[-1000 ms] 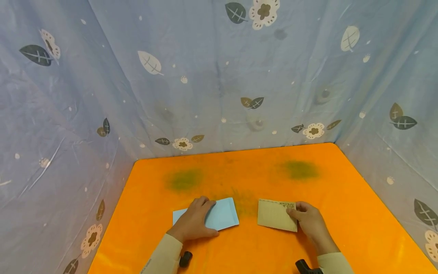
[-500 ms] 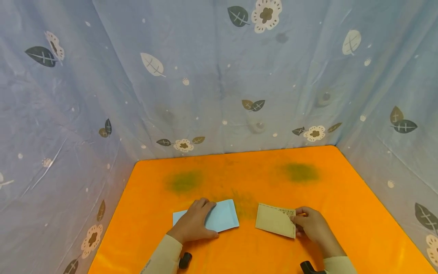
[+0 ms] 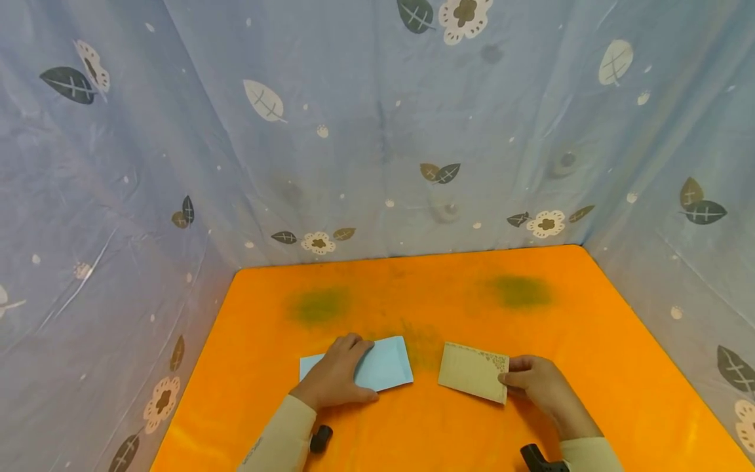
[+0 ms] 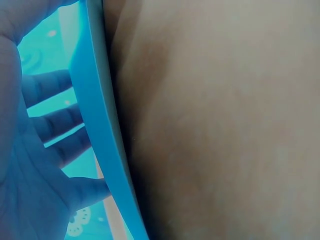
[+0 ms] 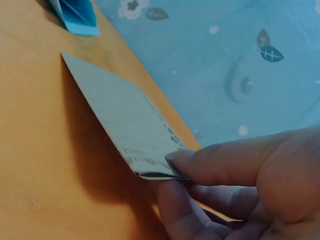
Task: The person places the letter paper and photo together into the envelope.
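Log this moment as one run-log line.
left hand: rests flat on blue envelope | right hand: pinches beige card, edge lifted | surface: orange table

Left hand (image 3: pixel 336 379) flat, fingers straight, palm down. Right hand (image 3: pixel 539 387) curled, thumb over fingers in pinching grip. Beige-sleeved forearms angled inward.

The left hand (image 3: pixel 336 380) covers the blue envelope's (image 3: pixel 386 362) near-left part; the card's (image 3: pixel 472 371) print is unreadable.
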The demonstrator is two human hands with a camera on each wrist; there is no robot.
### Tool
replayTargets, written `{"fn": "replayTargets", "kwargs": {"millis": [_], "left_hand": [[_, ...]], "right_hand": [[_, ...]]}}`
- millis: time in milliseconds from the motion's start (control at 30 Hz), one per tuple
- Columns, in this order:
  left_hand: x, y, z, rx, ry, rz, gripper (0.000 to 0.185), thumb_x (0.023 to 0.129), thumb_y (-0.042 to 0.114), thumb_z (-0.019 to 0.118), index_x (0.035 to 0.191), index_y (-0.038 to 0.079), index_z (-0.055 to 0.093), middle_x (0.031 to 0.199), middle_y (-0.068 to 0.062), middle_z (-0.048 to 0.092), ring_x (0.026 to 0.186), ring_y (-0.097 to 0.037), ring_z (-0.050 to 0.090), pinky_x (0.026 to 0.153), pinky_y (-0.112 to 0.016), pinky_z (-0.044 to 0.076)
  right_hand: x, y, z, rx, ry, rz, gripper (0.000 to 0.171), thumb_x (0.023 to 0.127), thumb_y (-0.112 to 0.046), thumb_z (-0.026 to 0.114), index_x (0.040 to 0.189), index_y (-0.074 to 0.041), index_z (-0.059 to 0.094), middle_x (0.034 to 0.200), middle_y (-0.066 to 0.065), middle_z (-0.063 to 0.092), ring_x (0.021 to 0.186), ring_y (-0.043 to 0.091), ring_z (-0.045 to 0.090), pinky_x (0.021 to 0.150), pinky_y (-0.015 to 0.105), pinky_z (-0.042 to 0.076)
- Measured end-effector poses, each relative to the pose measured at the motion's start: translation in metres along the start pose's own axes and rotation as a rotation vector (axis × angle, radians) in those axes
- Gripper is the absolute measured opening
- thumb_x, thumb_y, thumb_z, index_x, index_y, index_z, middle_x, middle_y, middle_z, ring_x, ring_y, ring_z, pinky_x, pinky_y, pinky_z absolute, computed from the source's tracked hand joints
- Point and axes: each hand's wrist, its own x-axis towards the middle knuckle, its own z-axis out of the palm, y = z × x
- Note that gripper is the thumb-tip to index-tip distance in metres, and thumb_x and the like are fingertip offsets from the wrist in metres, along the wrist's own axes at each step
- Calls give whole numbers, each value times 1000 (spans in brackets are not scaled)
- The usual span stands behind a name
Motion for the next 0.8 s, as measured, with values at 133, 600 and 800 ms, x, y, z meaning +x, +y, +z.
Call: {"fn": "replayTargets", "kwargs": {"millis": [133, 600, 800], "left_hand": [[2, -1, 0, 2, 4, 5, 98, 84, 64, 89, 160, 15, 52, 145, -4, 51, 128, -25, 49, 100, -45, 53], [2, -1, 1, -4, 0, 4, 100, 84, 65, 89, 162, 16, 51, 146, -2, 50, 130, -24, 48, 100, -45, 53], [2, -2, 1, -4, -6, -6, 100, 84, 65, 88, 162, 16, 51, 147, -2, 50, 130, -24, 48, 101, -45, 53]], "right_hand": [[-2, -4, 3, 36, 59, 5, 28, 107, -8, 70, 126, 10, 61, 111, 17, 66, 93, 30, 67, 79, 41, 61], [-3, -1, 5, 47, 71, -13, 31, 111, -18, 66, 133, 4, 64, 84, 13, 64, 69, 26, 62, 61, 34, 57], [-3, -4, 7, 99, 44, -60, 43, 113, -12, 61, 149, 10, 53, 102, 14, 70, 82, 30, 69, 72, 39, 63]]}}
